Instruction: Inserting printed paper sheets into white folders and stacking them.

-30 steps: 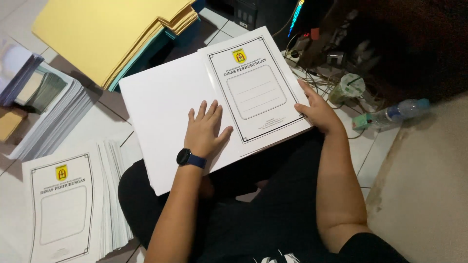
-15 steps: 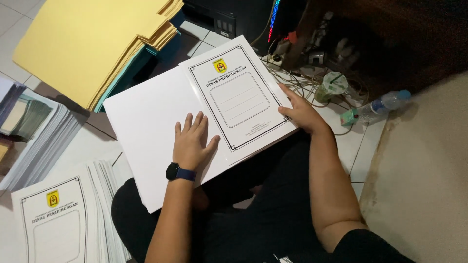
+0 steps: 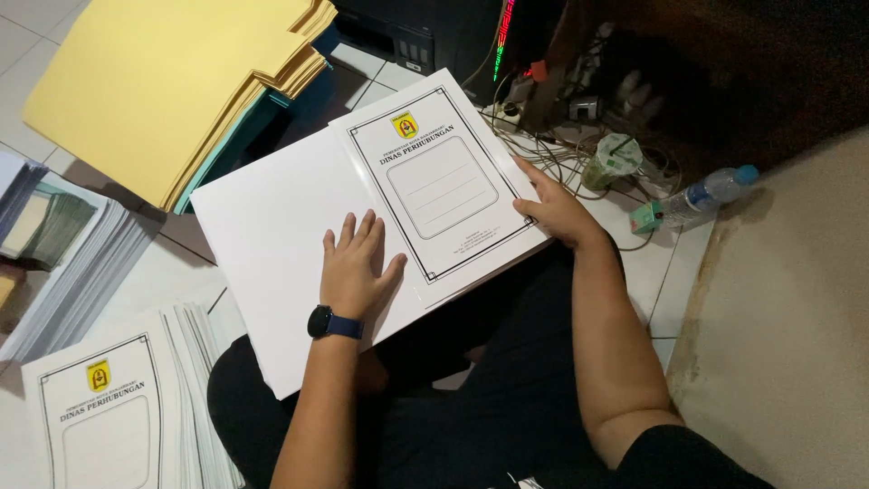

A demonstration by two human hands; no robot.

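A large white cover sheet (image 3: 272, 226) lies open across my lap, its right half printed with a black frame and a yellow emblem. My left hand (image 3: 356, 268), with a dark watch on the wrist, presses flat on the sheet near its middle fold, fingers spread. My right hand (image 3: 554, 210) grips the sheet's right edge, thumb on top.
A stack of the same printed covers (image 3: 109, 407) lies at my lower left. A pile of yellow folders (image 3: 172, 81) sits at the upper left over a teal one. Paper stacks (image 3: 63, 244) lie far left. A plastic cup (image 3: 611, 161), a water bottle (image 3: 706, 195) and cables sit at the upper right.
The view has shifted slightly, so the sheet and hands sit a little lower and more to the right in frame. Both hands keep the same hold on the sheet.
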